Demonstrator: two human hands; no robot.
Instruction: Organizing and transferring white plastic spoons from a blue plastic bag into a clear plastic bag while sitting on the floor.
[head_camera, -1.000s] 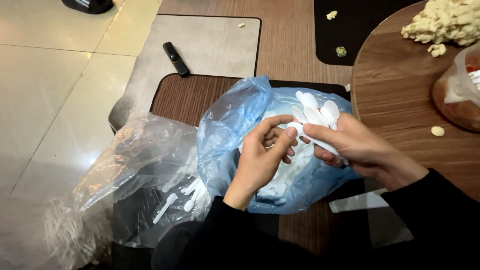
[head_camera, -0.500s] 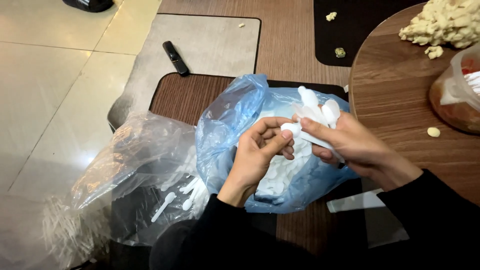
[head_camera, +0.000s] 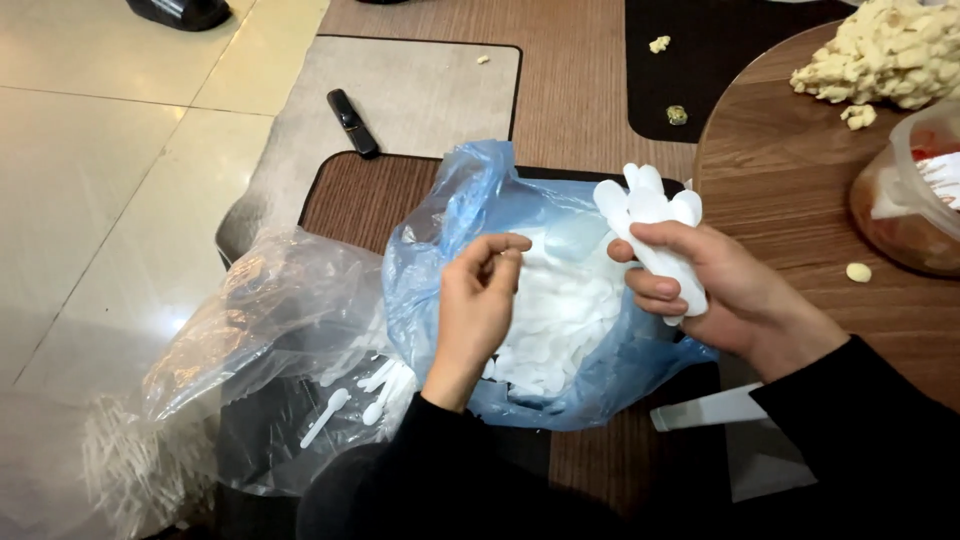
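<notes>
My right hand (head_camera: 715, 290) grips a bunch of white plastic spoons (head_camera: 648, 215) by their handles, bowls fanned upward. My left hand (head_camera: 478, 300) hovers over the open blue plastic bag (head_camera: 450, 230), thumb and forefinger pinched together with nothing visible between them. The bag is full of several more white plastic spoons (head_camera: 560, 320). Both hands sit above the bag's mouth, a short gap between them.
A clear plastic bag (head_camera: 265, 340) with a few white spoons lies to the left. A round wooden table (head_camera: 790, 200) at the right carries a pile of pale dough pieces (head_camera: 890, 50) and a clear container (head_camera: 915, 200) with red contents. A black remote (head_camera: 352, 122) lies on the mat.
My left hand has let go of the spoon bunch and drawn back left over the bag. My right hand has lifted the bunch slightly to the right.
</notes>
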